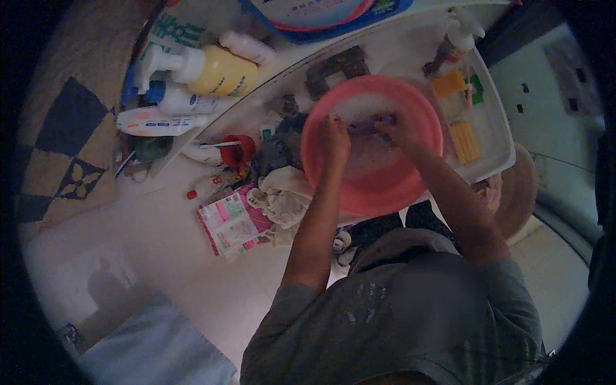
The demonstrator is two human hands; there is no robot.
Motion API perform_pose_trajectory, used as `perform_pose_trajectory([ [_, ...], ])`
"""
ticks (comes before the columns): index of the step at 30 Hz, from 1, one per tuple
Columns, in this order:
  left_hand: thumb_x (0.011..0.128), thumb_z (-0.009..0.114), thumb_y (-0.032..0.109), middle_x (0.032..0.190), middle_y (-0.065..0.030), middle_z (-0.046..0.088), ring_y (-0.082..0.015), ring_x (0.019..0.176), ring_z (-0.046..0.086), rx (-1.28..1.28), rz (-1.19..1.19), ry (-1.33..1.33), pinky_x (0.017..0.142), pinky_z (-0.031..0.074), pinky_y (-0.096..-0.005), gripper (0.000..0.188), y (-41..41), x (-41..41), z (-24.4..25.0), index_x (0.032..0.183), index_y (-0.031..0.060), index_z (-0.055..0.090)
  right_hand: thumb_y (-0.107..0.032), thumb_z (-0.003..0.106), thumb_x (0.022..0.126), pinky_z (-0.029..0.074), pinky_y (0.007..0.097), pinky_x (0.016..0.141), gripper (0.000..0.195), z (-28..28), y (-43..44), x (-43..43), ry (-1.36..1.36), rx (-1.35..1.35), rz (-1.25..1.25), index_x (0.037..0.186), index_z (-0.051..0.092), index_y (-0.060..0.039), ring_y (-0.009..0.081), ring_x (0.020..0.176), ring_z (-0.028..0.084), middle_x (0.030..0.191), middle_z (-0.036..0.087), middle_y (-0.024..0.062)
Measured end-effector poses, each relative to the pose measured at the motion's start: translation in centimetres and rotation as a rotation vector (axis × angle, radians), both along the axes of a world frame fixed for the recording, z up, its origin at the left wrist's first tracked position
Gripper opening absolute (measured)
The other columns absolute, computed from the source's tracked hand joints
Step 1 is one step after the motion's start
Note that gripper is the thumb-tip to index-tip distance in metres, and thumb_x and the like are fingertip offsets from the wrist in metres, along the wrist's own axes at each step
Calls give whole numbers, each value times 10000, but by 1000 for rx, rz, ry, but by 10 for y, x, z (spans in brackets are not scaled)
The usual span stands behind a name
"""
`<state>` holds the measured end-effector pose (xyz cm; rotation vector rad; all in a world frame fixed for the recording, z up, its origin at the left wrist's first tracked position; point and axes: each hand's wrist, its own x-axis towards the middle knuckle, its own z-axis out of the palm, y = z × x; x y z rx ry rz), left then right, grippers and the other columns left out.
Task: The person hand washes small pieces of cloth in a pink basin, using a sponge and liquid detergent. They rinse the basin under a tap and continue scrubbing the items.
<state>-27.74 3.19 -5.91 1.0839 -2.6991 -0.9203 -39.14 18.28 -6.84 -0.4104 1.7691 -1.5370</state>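
A round pink plastic basin [375, 192] stands in a white sink, with cloudy, sudsy water in it. Over the basin's left part is my left hand [334, 134], its fingers bent. My right hand [392, 130] reaches in from the right, with fingers bent at a dark purplish cloth [368, 129] that lies in the water between the hands. The cloth is blurred, and whether the left fingers pinch it is hard to see.
Pump bottles, one a yellow bottle [226, 72], lie on the ledge at upper left. Nearer are a red cup [238, 150] with a toothbrush, dark cloths and a pink-and-white packet [233, 224]. Orange and yellow bars [464, 142] sit at the right. Another basin [522, 192] stands beyond.
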Motion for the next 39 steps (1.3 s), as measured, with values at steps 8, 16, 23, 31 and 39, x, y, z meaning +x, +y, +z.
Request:
perform_pose_trajectory([
  [8, 876, 439, 187, 1066, -224, 546, -360, 954, 556, -96, -421, -175, 830, 465, -458, 308, 37, -32, -46, 1142, 68, 539, -243, 548, 802, 403, 418, 945, 316, -32, -7, 4, 439, 486, 53, 1045, 608, -50, 319, 1033, 561, 1065, 613, 165],
  [16, 879, 413, 200, 1023, -222, 566, -394, 930, 554, 20, -169, -76, 838, 443, -485, 298, 30, -25, -102, 1066, 9, 542, -316, 475, 881, 411, 416, 938, 389, 2, -6, 2, 89, 167, 91, 1129, 540, -23, 262, 1018, 562, 1091, 593, 129],
  [23, 904, 423, 187, 1097, -243, 468, -429, 1032, 453, 171, -332, 235, 916, 357, -479, 285, 91, -19, 26, 1069, -39, 480, -331, 546, 846, 477, 395, 798, 337, 73, -1, -7, -856, 121, -232, 1077, 570, -87, 255, 917, 584, 1016, 596, 96],
  [31, 896, 496, 183, 1075, -221, 492, -373, 977, 489, 20, -136, 116, 837, 376, -449, 195, 75, -29, 62, 976, 7, 525, -303, 537, 859, 478, 349, 737, 282, -25, -2, 20, -410, -387, 61, 995, 596, -63, 179, 861, 573, 919, 608, 60],
  [39, 868, 505, 185, 1174, -154, 463, -338, 1033, 463, -371, 55, 326, 811, 378, -441, 220, 68, -22, 68, 1040, 50, 478, -279, 456, 908, 470, 330, 778, 293, 83, -25, 29, -326, -174, -99, 1085, 571, -77, 172, 912, 573, 975, 611, 63],
])
